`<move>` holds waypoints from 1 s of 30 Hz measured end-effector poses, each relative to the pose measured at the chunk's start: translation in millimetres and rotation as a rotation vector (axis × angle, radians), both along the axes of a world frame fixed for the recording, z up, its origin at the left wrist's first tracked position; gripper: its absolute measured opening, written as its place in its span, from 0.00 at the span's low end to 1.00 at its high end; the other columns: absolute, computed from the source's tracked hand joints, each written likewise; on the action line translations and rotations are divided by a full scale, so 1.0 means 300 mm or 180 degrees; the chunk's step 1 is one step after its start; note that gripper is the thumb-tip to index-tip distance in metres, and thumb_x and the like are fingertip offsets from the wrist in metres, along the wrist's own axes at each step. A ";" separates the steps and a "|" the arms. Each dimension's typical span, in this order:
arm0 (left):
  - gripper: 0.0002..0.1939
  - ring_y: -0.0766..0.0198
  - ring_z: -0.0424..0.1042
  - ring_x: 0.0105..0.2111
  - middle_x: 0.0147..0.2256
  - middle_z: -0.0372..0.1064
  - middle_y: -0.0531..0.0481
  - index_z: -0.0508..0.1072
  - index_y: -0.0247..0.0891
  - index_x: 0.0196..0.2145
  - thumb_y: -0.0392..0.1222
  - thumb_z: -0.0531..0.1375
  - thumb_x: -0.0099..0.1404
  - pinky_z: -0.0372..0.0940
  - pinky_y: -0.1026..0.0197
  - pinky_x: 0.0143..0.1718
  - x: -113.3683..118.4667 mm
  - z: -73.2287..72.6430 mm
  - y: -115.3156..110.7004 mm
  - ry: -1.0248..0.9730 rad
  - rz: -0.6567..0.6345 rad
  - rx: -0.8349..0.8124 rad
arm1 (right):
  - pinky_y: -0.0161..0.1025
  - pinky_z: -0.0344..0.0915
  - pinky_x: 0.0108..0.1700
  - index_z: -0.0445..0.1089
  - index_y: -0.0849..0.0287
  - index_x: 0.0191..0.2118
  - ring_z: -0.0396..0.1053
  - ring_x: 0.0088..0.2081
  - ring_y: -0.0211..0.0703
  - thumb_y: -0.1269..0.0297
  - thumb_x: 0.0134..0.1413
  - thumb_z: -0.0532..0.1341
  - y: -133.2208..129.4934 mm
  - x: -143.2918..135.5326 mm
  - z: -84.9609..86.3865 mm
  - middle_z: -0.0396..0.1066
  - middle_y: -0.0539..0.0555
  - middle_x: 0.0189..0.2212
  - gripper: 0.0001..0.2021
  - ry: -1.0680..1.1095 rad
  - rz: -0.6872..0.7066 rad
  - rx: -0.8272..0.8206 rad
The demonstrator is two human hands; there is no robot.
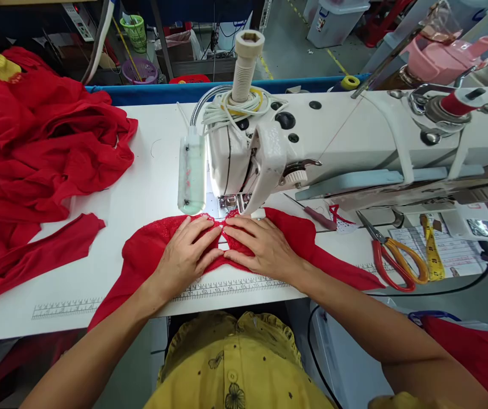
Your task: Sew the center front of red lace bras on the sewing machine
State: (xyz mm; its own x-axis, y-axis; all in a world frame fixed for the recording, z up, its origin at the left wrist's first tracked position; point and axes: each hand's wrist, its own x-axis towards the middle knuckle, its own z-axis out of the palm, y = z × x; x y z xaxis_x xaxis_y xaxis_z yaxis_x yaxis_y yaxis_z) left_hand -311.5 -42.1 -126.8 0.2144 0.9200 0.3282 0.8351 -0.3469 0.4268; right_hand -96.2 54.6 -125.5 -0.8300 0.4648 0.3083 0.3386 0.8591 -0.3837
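Note:
A red garment piece with lacy parts (pixel 141 253) lies spread on the white sewing table, its narrow ends running out to both sides. My left hand (pixel 186 250) rests on it with fingers stretched out, just left of a small gap in the middle. On the other side of that gap, my right hand (pixel 263 241) lies flat with its fingers extended. Both sets of fingertips are close in front of the presser foot (pixel 230 203) of the white sewing machine (pixel 337 133). The garment's far edge reaches the foot; whether the needle is in it is hidden.
Red fabric (pixel 48 142) is heaped at the left. Right of the garment lie an awl-like tool (pixel 318 217), scissors (pixel 397 255) and a yellow measuring tape (pixel 433 250). A lamp (pixel 191 170) hangs beside the machine head. A printed ruler (pixel 226 288) runs along the front edge.

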 end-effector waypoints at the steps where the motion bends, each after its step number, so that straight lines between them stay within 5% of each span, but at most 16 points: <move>1: 0.18 0.50 0.67 0.59 0.55 0.69 0.40 0.68 0.41 0.58 0.45 0.58 0.72 0.59 0.38 0.63 0.001 0.000 0.001 0.0035 -0.0009 0.0011 | 0.54 0.65 0.58 0.70 0.56 0.58 0.67 0.57 0.54 0.51 0.65 0.60 0.000 0.000 0.000 0.70 0.58 0.58 0.21 -0.0007 0.0003 -0.0009; 12: 0.21 0.49 0.66 0.59 0.58 0.67 0.39 0.68 0.39 0.58 0.49 0.58 0.72 0.56 0.36 0.64 -0.012 0.011 -0.008 0.0173 -0.0051 -0.0210 | 0.56 0.64 0.61 0.69 0.56 0.59 0.65 0.59 0.55 0.50 0.62 0.63 0.008 0.011 0.012 0.69 0.59 0.59 0.24 0.0006 0.0146 -0.0144; 19: 0.31 0.50 0.63 0.63 0.59 0.67 0.39 0.58 0.38 0.65 0.53 0.59 0.71 0.54 0.39 0.67 -0.009 -0.003 -0.011 0.0099 0.0096 -0.0243 | 0.57 0.61 0.63 0.67 0.55 0.61 0.64 0.60 0.55 0.49 0.60 0.64 0.006 0.015 0.011 0.68 0.59 0.60 0.26 -0.0028 0.0144 -0.0248; 30: 0.26 0.50 0.64 0.62 0.57 0.69 0.40 0.63 0.37 0.60 0.52 0.59 0.71 0.55 0.39 0.66 -0.009 0.001 -0.010 0.0109 0.0056 -0.0194 | 0.57 0.60 0.64 0.64 0.55 0.62 0.63 0.60 0.56 0.48 0.60 0.64 0.006 0.013 0.011 0.67 0.59 0.61 0.29 -0.0110 0.0127 -0.0312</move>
State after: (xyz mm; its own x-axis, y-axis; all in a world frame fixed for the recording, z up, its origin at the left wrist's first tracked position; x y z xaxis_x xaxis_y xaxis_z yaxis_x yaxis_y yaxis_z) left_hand -314.3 -45.0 -126.6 0.2082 0.9417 0.2643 0.8553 -0.3064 0.4178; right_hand -92.2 56.3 -122.3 -0.8578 0.4578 0.2338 0.3194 0.8311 -0.4553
